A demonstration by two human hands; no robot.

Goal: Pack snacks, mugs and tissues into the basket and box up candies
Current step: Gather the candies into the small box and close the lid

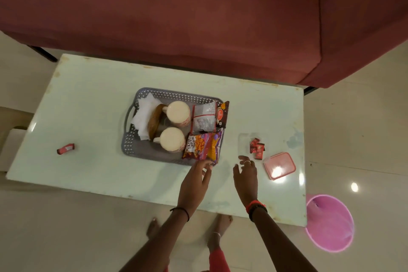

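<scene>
A grey perforated basket [176, 95] stands mid-table. It holds white tissues [141, 115] at its left, two cream mugs [177, 112] [172, 139], a silver snack packet [203, 120] and a dark one [221, 115]. A purple and orange nuts packet [199, 146] lies over the basket's near right corner, its near edge pinched by my left hand [194, 185]. My right hand [246, 174] hovers with fingers spread, just short of several red candies [256, 148] in a clear box [242, 139]. The box's pink lid [279, 165] lies to the right. One red candy [65, 148] lies far left.
The pale table [88, 95] stands in front of a maroon sofa [198, 17]. A brown round holder [154, 120] leans between the tissues and the mugs. A pink bucket [330, 223] stands on the floor by the table's near right corner. My bare feet are under the near edge.
</scene>
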